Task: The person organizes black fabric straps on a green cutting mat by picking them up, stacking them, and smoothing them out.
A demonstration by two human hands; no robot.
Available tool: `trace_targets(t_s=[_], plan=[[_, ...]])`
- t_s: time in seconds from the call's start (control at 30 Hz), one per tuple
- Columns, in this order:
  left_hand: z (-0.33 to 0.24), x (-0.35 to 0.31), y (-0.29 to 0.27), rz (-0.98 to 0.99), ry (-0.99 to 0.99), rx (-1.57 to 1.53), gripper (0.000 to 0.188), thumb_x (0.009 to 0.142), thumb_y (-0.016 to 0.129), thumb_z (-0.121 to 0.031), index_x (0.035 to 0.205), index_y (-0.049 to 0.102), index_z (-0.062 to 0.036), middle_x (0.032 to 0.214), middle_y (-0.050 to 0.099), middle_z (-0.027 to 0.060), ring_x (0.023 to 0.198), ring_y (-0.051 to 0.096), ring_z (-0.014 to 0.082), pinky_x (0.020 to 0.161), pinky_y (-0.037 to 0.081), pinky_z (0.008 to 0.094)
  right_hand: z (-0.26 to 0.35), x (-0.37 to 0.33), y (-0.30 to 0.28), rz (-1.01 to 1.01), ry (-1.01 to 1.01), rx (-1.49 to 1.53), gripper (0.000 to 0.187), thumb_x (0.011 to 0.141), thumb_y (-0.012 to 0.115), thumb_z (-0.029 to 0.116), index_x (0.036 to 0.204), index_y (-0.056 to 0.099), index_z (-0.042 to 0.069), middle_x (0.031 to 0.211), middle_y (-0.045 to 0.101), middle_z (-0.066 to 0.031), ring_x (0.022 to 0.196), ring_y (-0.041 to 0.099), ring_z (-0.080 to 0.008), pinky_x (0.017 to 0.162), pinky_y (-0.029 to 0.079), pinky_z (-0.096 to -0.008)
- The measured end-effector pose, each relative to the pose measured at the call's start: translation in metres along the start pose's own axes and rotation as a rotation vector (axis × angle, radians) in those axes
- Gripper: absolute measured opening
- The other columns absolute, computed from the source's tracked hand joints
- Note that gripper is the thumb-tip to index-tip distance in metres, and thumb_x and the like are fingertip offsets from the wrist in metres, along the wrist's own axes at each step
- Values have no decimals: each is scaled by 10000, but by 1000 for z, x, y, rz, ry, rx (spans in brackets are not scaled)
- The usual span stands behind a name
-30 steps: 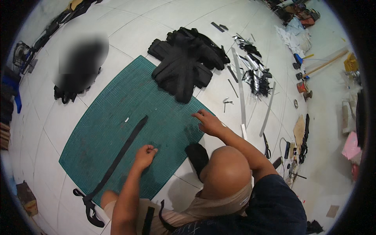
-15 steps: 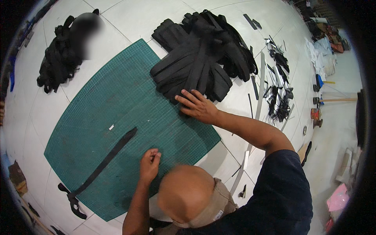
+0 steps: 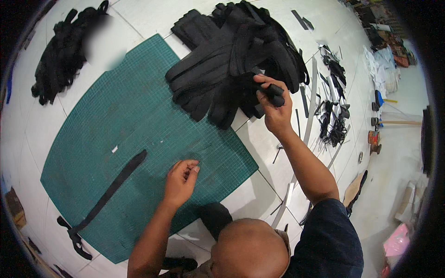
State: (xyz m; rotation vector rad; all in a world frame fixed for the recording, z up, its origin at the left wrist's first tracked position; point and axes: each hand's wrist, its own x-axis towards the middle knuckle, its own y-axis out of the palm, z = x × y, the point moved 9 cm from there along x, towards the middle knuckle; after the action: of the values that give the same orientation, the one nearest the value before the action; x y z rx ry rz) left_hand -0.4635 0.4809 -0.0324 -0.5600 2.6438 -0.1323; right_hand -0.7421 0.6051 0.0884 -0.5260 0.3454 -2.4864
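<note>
In the head view, a green cutting mat [image 3: 83, 129] lies aslant on the white tiled floor [image 3: 143, 14]. A big pile of black straps [image 3: 199, 69] covers its far right edge, with a dark bundle [image 3: 62, 58] at far left and a scrap heap [image 3: 333, 116] out to the right. One long strip [image 3: 113, 187] lies on the mat, its long axis running from near left to far right, its far tip just left of the left hand.

The right hand [image 3: 276, 104] is at the pile's right side, much the nearer of the two; its forearm slants far and left from a bent elbow. The left hand [image 3: 181, 182] hangs low over the mat, half curled, fingertips pointing right; I cannot tell if it pinches anything. The right fingers and thumb close round a folded black strap [image 3: 276, 95], which seems to lead left into the pile.
</note>
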Motion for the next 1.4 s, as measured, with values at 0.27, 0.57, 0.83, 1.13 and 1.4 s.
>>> trace_targets(t_s=[0.27, 0.57, 0.83, 1.13, 1.4], plan=[[-44, 18, 6, -29, 130, 32, 345, 865, 699, -143, 1176, 625, -13, 1128, 610, 164, 995, 619, 250, 851, 509, 358, 88, -6, 6, 15, -426, -214, 338, 837, 646, -39, 1121, 516, 90, 1095, 690, -105, 1194, 594, -295, 1089, 313, -507], [-198, -5, -21, -152, 917, 270, 1018, 815, 768, -355, 1530, 130, -9, 1562, 275, 174, 1440, 288, 325, 1150, 294, 460, 211, -32, 96, 547, -384, -33, 460, 719, 749, 138, 1150, 599, 77, 1061, 664, -108, 1034, 621, -327, 984, 431, -426], [-186, -26, -20, -153, 781, 65, 918, 819, 772, -318, 1481, 215, -11, 1505, 339, 164, 1382, 353, 293, 1111, 334, 442, 230, -48, 118, 568, -408, -12, 434, 781, 675, 160, 1182, 535, 71, 1002, 625, -126, 1001, 589, -333, 973, 377, -449], [-148, -48, -40, -173, 595, -154, 807, 822, 776, -276, 1427, 311, -14, 1441, 410, 153, 1318, 426, 257, 1067, 380, 421, 224, -52, 135, 713, -27, 202, 390, 848, 633, 152, 1206, 497, 75, 1083, 587, -127, 1043, 551, -327, 956, 378, -446], [-144, -64, -48, -177, 527, -154, 709, 826, 780, -239, 1379, 396, -16, 1384, 473, 143, 1261, 490, 225, 1028, 420, 403, 264, -49, 132, 529, -99, 494, 313, 874, 623, 121, 1155, 500, 55, 847, 610, -79, 778, 606, -195, 676, 432, -316]])
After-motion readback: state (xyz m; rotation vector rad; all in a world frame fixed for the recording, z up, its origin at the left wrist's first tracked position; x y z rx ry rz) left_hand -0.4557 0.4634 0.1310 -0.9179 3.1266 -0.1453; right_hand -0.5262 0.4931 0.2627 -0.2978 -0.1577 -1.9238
